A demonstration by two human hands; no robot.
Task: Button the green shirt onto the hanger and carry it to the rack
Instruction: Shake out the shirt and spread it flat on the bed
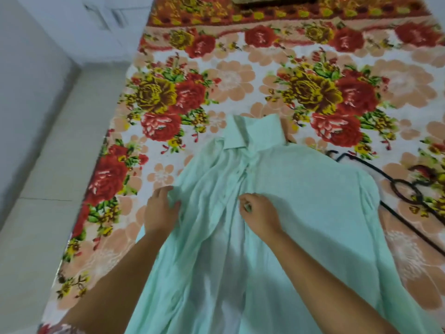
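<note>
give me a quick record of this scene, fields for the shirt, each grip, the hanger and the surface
shirt: green shirt lies spread out front up, collar at the far end
left: left grip holds a fold of cloth at the shirt's left edge
right: right grip pinches the front opening near the middle
hanger: black hanger lies on the blanket at the shirt's right edge
surface: floral blanket
buttons: too blurred to tell which are done
</note>
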